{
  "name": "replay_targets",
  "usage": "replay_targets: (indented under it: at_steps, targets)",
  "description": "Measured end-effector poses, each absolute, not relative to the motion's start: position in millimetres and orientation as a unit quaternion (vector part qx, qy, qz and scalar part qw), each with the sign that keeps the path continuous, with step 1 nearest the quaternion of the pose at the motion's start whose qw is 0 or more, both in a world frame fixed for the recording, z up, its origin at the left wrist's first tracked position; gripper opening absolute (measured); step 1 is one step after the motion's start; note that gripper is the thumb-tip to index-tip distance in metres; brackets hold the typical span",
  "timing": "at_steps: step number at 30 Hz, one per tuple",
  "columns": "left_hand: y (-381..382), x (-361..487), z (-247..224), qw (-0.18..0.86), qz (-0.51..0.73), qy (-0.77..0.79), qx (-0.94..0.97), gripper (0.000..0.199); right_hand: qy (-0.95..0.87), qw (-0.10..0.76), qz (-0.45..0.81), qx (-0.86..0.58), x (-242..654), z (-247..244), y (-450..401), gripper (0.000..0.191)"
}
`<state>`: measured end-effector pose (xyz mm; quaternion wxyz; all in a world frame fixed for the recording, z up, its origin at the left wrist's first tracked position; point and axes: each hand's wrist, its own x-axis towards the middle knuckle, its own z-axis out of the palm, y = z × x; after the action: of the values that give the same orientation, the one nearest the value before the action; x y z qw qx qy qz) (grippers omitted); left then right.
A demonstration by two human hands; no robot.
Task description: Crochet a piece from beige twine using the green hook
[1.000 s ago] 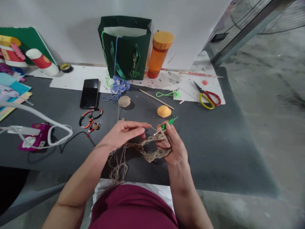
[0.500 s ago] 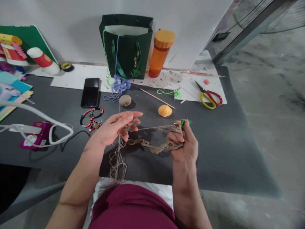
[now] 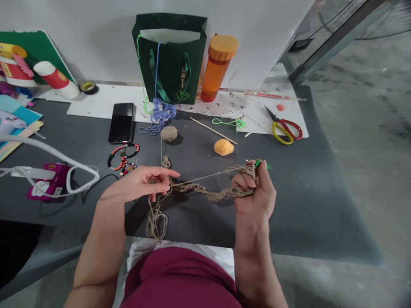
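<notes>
My right hand (image 3: 255,192) is closed around a green-handled crochet hook (image 3: 258,164) and one end of a beige crocheted strip (image 3: 221,195). The strip sags leftward between my hands, and part of it lies by the ball of beige yarn (image 3: 169,134). Thumb and fingers of my left hand (image 3: 144,182) pinch the beige yarn strand (image 3: 199,177), its index finger stretched out. That strand runs taut up to the hook. Below my left hand hangs a loose tangle of the same yarn (image 3: 156,222). The hook's tip is too small to make out.
Ahead lie a yellow lump (image 3: 224,147), a thin wooden stick (image 3: 213,130) and scissors (image 3: 284,128). A green paper bag (image 3: 170,64) and an orange bottle (image 3: 218,68) stand at the back. Leftward are a phone (image 3: 121,123), beaded bracelets (image 3: 123,156) and a purple power socket (image 3: 53,184).
My left hand has moved left and down, its fingers closing on the strand. My right hand has shifted slightly right with the hook, so the strand between them is longer.
</notes>
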<state>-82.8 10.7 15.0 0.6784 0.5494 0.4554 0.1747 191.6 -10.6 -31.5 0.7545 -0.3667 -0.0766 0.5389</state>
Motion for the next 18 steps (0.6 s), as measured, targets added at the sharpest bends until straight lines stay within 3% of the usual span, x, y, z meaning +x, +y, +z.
replay_targets:
  at_steps: [7,14,18]
  targets:
    - [10.3,-88.8,7.6,0.623,0.236,0.535,0.519,0.033,-0.044,0.769,0.521,-0.369,193.0,-28.1,-9.7,0.026]
    - [14.7,-84.6,-5.7,0.455,0.439,0.634,0.445,0.03,-0.099,0.776,0.522,-0.34,201.1,-24.7,-13.8,0.019]
    - [19.3,-89.4,1.0,0.511,0.563,0.562,0.326,0.022,-0.114,0.753,0.57,-0.309,201.4,-17.9,-16.0,0.018]
